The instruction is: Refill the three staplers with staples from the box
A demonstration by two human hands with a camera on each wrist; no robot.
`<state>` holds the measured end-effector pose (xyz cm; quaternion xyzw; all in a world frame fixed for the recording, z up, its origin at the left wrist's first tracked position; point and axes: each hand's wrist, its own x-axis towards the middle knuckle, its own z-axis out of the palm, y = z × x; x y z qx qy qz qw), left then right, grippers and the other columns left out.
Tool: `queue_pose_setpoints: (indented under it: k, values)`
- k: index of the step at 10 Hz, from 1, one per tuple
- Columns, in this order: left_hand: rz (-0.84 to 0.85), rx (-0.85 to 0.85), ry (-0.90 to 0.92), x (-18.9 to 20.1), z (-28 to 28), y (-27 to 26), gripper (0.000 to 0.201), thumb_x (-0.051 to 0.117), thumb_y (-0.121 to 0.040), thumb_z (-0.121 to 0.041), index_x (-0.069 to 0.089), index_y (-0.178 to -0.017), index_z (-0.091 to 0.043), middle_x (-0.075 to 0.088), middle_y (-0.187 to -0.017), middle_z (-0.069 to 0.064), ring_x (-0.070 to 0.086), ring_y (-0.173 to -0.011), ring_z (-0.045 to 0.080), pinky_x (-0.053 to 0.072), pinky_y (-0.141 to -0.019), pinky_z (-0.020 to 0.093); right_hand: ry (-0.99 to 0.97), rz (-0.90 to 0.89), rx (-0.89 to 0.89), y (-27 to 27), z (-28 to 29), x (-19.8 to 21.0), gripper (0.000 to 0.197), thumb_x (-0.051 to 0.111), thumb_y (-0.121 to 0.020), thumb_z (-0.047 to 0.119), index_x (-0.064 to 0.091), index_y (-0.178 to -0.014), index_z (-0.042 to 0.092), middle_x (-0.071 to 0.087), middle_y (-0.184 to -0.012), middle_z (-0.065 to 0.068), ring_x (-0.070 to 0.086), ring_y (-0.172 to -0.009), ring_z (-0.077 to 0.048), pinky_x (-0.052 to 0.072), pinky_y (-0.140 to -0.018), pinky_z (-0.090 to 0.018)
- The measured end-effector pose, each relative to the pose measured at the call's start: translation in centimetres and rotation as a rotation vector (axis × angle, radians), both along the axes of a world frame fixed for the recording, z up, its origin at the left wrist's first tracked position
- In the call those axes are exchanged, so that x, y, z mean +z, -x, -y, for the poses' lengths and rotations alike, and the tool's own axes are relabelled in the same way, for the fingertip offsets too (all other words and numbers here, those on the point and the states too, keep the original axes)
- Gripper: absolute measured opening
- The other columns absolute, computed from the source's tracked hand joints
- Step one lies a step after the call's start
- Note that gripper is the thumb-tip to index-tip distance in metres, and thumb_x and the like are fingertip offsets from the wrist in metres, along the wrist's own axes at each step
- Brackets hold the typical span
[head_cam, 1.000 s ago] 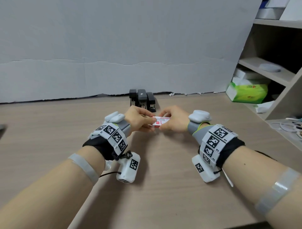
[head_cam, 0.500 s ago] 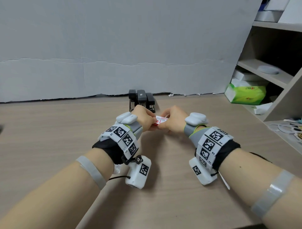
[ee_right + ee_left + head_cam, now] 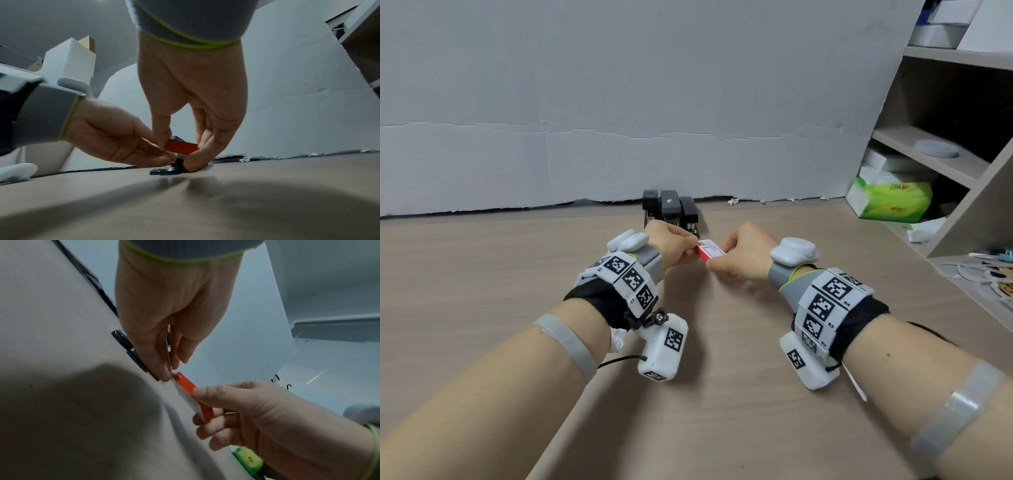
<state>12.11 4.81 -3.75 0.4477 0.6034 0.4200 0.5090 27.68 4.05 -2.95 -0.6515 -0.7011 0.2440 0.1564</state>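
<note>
The task looks barely begun. The three staplers [image 3: 669, 209] stand side by side at the far edge of the table [image 3: 482, 291], against the grey board, and all three appear closed; none shows a loaded staple strip. What is in hand is the box [image 3: 710, 250] of staples — small, red and white — held just above the table, a little nearer than the staplers and close in front of them.

The right hand [image 3: 739, 255] grasps the box's right end, thumb on one side and fingers curled round the other. The left hand [image 3: 671, 245] pinches at the box's left end with thumb and fingertips, which I judge to be work on the end flap; whether the flap is open yet cannot be told.

The box's long axis runs left to right, slightly skewed, its left end a little farther away. The staplers' long axes run near to far. Opening, loading and closing all three remain.
</note>
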Motion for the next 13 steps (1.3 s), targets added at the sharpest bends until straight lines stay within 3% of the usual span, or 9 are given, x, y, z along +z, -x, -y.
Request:
queue_pose_setpoints:
  k: [2,3,4,5,6,7,10,12,13]
  values:
    - [-0.260,0.077,0.103,-0.3,-1.7,2.0,0.012,0.054,-0.088,0.012,0.059,-0.085,0.001,0.054,-0.073,0.018,0.049,-0.052,0.020,0.049,-0.037,0.024,-0.051,0.174,-0.125,-0.8,-4.4,0.2,0.033,0.067,-0.065,0.043,0.064,-0.077,0.012,0.068,-0.069,-0.006,0.063,-0.068,-0.029,0.043,-0.057,-0.030]
    - [-0.400,0.107,0.159,-0.9,-3.4,4.4,0.009,0.061,-0.085,0.001,0.058,-0.077,0.001,0.060,-0.072,0.018,0.059,-0.061,0.028,0.056,-0.061,0.034,-0.069,0.258,-0.142,-0.2,-7.3,0.4,0.031,0.062,-0.076,0.043,0.062,-0.088,0.014,0.064,-0.077,-0.006,0.059,-0.070,-0.026,0.037,-0.058,-0.025]
    - [-0.615,0.149,0.022,-1.5,-4.8,6.0,0.023,0.072,-0.081,-0.010,0.065,-0.101,-0.003,0.067,-0.098,0.017,0.061,-0.085,0.031,0.048,-0.075,0.033,-0.054,0.335,-0.128,0.3,-9.1,0.4,0.030,0.055,-0.087,0.039,0.062,-0.091,0.011,0.060,-0.080,-0.008,0.053,-0.068,-0.024,0.024,-0.051,-0.024]
    - [-0.609,0.120,-0.019,-2.2,-6.1,6.5,0.056,0.080,-0.075,-0.016,0.057,-0.124,-0.002,0.066,-0.105,0.014,0.059,-0.086,0.025,0.044,-0.075,0.030,-0.049,0.399,-0.084,0.6,-10.5,0.2,0.035,0.060,-0.083,0.045,0.064,-0.099,0.014,0.066,-0.091,-0.006,0.059,-0.076,-0.027,0.034,-0.058,-0.025]
    - [-0.628,0.068,-0.003,-2.4,-7.0,6.6,0.055,0.082,-0.074,-0.022,0.057,-0.119,-0.006,0.065,-0.105,0.011,0.061,-0.094,0.027,0.046,-0.082,0.031,-0.024,0.436,-0.051,1.2,-11.5,0.1,0.043,0.065,-0.077,0.051,0.062,-0.104,0.018,0.066,-0.097,-0.004,0.060,-0.082,-0.027,0.040,-0.068,-0.028]
    - [-0.652,0.052,-0.019,-2.3,-7.5,6.7,0.030,0.081,-0.075,-0.017,0.063,-0.098,-0.010,0.063,-0.087,0.007,0.057,-0.080,0.023,0.044,-0.073,0.028,-0.028,0.481,-0.041,1.7,-12.2,0.0,0.044,0.066,-0.076,0.054,0.060,-0.102,0.019,0.065,-0.098,-0.004,0.060,-0.081,-0.027,0.038,-0.065,-0.028]
    - [-0.683,0.021,-0.025,-2.9,-8.0,7.3,0.042,0.078,-0.078,-0.012,0.063,-0.116,-0.002,0.065,-0.102,0.012,0.055,-0.084,0.023,0.041,-0.074,0.027,-0.001,0.434,-0.013,2.3,-11.7,0.2,0.040,0.062,-0.086,0.046,0.056,-0.107,0.014,0.060,-0.099,-0.005,0.053,-0.084,-0.026,0.027,-0.053,-0.027]
    - [-0.637,0.041,-0.074,-3.0,-7.2,7.5,0.036,0.073,-0.081,-0.011,0.063,-0.113,0.001,0.062,-0.095,0.010,0.058,-0.086,0.024,0.044,-0.077,0.027,-0.030,0.350,-0.132,0.9,-11.0,-0.1,0.064,0.052,-0.082,0.066,0.045,-0.118,0.014,0.065,-0.110,-0.012,0.063,-0.096,-0.033,0.048,-0.084,-0.038]
    - [-0.600,0.100,-0.059,-3.4,-6.2,8.2,0.032,0.071,-0.081,-0.015,0.064,-0.109,-0.002,0.067,-0.102,0.013,0.063,-0.093,0.027,0.050,-0.082,0.031,-0.023,0.298,-0.167,-0.1,-10.6,0.5,0.053,0.048,-0.074,0.069,0.053,-0.095,0.020,0.068,-0.092,-0.010,0.068,-0.084,-0.031,0.054,-0.084,-0.038]
